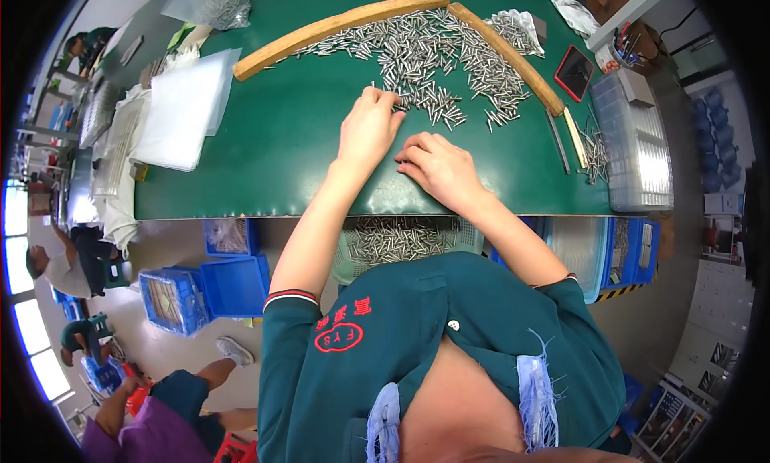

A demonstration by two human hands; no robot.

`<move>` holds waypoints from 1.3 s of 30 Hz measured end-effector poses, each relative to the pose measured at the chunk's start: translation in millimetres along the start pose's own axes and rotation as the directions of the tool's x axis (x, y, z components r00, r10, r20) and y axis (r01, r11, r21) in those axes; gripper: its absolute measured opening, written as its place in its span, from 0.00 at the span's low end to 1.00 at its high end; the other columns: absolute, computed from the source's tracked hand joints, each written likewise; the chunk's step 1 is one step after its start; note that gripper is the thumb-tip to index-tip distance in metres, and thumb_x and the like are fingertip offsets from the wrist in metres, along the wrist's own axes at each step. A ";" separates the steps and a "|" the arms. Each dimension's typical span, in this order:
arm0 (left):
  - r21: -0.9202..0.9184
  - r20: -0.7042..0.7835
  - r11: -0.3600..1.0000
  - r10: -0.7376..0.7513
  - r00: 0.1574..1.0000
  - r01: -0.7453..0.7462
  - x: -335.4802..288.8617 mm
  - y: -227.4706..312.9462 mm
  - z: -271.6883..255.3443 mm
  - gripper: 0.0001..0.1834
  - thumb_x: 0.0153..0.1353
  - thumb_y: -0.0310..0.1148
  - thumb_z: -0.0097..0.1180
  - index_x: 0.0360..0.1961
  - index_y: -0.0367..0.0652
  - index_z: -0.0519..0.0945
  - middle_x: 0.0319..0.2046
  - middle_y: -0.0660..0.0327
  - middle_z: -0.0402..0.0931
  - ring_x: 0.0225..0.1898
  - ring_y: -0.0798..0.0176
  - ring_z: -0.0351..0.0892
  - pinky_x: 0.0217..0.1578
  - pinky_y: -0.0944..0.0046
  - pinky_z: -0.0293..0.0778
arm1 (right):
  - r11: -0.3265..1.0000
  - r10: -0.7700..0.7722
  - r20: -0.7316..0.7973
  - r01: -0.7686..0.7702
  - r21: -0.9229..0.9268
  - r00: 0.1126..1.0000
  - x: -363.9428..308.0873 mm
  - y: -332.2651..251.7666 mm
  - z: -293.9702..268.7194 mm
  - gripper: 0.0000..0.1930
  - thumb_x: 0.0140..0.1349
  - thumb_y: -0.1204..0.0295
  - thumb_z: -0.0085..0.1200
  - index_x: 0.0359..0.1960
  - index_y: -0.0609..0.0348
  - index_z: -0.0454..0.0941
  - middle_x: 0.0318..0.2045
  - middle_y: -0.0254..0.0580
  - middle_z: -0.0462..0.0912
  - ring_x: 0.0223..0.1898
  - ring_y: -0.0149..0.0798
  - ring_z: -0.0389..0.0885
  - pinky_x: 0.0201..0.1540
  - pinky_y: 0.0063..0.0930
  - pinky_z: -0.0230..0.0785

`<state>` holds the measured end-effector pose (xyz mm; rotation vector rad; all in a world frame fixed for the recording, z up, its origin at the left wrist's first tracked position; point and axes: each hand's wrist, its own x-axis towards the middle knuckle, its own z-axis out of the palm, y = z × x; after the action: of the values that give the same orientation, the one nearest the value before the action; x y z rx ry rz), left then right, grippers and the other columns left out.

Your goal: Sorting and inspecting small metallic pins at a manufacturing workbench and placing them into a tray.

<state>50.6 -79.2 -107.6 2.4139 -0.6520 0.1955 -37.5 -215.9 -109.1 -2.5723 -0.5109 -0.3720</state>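
Note:
A loose pile of small metal pins [417, 54] lies on the green tabletop [281, 158]. At the pile's near left edge is my left hand [369, 126], its fingers bent and closed together against the nearest pins. Whatever they pinch is hidden under the fingertips. My right hand [439, 168] rests lower on the table, just right of the left one, with fingers curled in toward the thumb. Something small and dark shows at its fingertips, too small to name. Below the table edge, a pale green basket [469, 240] holds many similar pins.
Two wooden bars [345, 24] [513, 62] border the pile. A red-edged phone [574, 73], long thin rods [595, 154] and a clear plastic box [636, 150] are at right. White plastic sheets [178, 114] lie left. Blue bins [233, 285] stand below; a person in purple [156, 423] is behind left.

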 end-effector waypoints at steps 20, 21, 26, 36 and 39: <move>0.057 0.036 0.956 0.286 0.958 -0.288 -43.0 0.1 3.8 0.09 0.51 0.29 0.51 0.34 0.44 0.78 0.32 0.61 0.72 0.36 0.57 0.72 0.38 0.61 0.71 | 0.997 0.073 -0.048 -0.072 0.015 0.996 -11.6 24.4 -22.6 0.08 0.51 0.69 0.59 0.33 0.54 0.79 0.36 0.32 0.77 0.39 0.37 0.76 0.38 0.29 0.71; 0.036 0.026 0.954 0.297 0.954 -0.298 -53.0 3.2 1.0 0.09 0.51 0.28 0.51 0.35 0.44 0.78 0.32 0.62 0.72 0.36 0.57 0.72 0.38 0.60 0.71 | 0.998 0.066 -0.029 -0.065 0.028 0.997 -13.2 22.1 -23.2 0.08 0.51 0.70 0.59 0.33 0.54 0.79 0.37 0.32 0.77 0.39 0.37 0.76 0.38 0.29 0.71; -0.106 0.023 0.952 0.290 0.957 -0.286 -93.8 19.0 -7.8 0.10 0.49 0.27 0.57 0.35 0.41 0.75 0.35 0.58 0.71 0.37 0.54 0.71 0.38 0.58 0.70 | 0.994 0.010 0.097 -0.020 0.104 0.995 -24.0 -0.3 -24.3 0.08 0.51 0.71 0.59 0.34 0.55 0.77 0.37 0.35 0.76 0.39 0.40 0.76 0.38 0.30 0.71; -0.024 0.068 0.996 0.092 0.993 -0.090 -91.4 18.0 -22.8 0.13 0.51 0.29 0.58 0.39 0.42 0.75 0.33 0.58 0.72 0.37 0.54 0.72 0.39 0.57 0.69 | 0.997 0.037 0.083 -0.042 0.061 0.996 -17.8 -4.4 -16.4 0.14 0.49 0.66 0.61 0.39 0.53 0.77 0.38 0.32 0.74 0.40 0.36 0.75 0.38 0.29 0.71; -0.101 0.082 0.993 0.068 0.994 -0.059 -89.4 14.8 -21.3 0.13 0.51 0.28 0.58 0.39 0.42 0.74 0.31 0.58 0.73 0.36 0.55 0.73 0.38 0.58 0.69 | 0.996 0.041 0.067 -0.046 0.070 0.997 -15.7 -4.9 -16.3 0.15 0.49 0.65 0.61 0.39 0.53 0.78 0.37 0.32 0.74 0.39 0.36 0.75 0.38 0.28 0.70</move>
<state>-33.8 -40.1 -108.7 2.3185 -0.7599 0.0851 -56.2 -224.7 -98.8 -2.5282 -0.4816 -0.2507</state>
